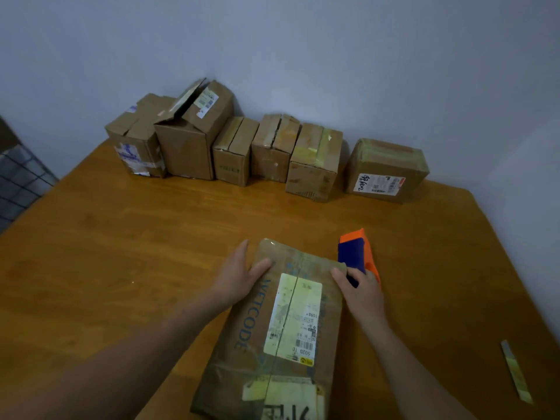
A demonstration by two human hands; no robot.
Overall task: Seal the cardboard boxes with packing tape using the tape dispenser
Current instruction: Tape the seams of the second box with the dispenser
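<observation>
Box [281, 313] lies flat at the middle of the table's [151, 237] near edge, long axis running away from the person, pale label [295, 316] on top, with a seam line down through it. Left hand [239, 274] is at the box's far left corner: fingers straight along the side, thumb lying on top, so relaxed and bracing rather than clenched. Right hand [362, 294] is at the far right corner, thumb touching the box top, fingers lying over the dispenser [356, 250]. Cannot tell whether it actually grasps it or only rests there. The blue and orange dispenser sits just beside the box's far right corner, orange end pointing to the far edge. Six boxes [236, 150] line the far edge. The five on the left are packed side by side and the second from the left has its flaps up. The sixth [386, 171] stands a little apart to the right, white label facing forward. Loose pale strip [516, 371] lies near the right edge, towards the near corner.
</observation>
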